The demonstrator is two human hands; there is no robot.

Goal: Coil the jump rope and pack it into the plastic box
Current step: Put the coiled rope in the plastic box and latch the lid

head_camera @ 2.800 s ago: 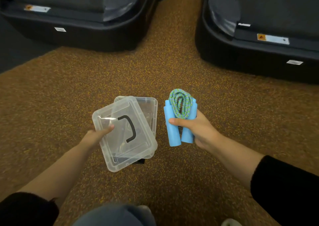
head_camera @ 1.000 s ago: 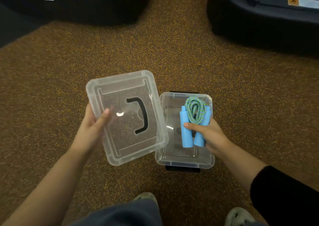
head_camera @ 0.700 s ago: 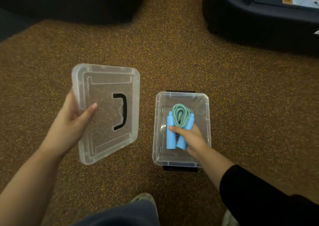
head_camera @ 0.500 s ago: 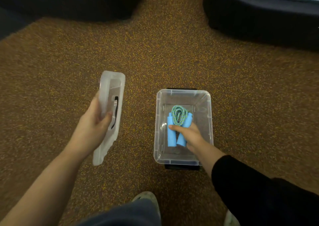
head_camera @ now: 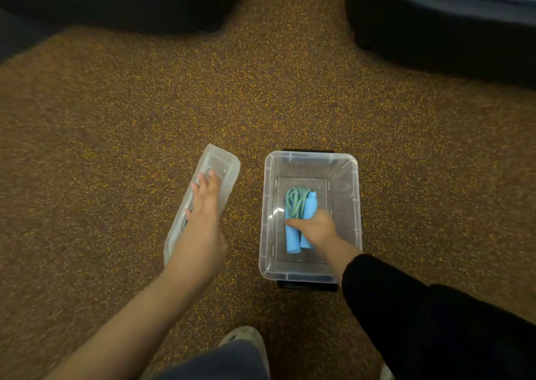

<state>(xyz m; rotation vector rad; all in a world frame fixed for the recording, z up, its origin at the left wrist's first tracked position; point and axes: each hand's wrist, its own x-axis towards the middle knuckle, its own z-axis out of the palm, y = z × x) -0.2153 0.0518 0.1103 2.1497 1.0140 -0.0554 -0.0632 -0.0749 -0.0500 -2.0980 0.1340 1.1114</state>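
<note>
While the left hand (head_camera: 203, 223) at centre-left of the frame grips the clear lid (head_camera: 214, 173), its fingers wrapped over the lid's edge so that it stands nearly on edge above the speckled floor (head_camera: 116, 124), nothing covers the box to its right. The lid is turned well away from the opening, so I judge it could go on skewed unless it is swung flat and squared first.

Just right of centre, the plastic box (head_camera: 355, 205) sits open on the floor, and the coiled jump rope (head_camera: 295, 205) is its only content, low inside near the bottom. The right hand (head_camera: 314, 228) is closed around the two blue handles, the green cord bundled between them toward the far end. Once released, the coil might spring loose and ride up to the rim, which would keep the lid from seating.
</note>
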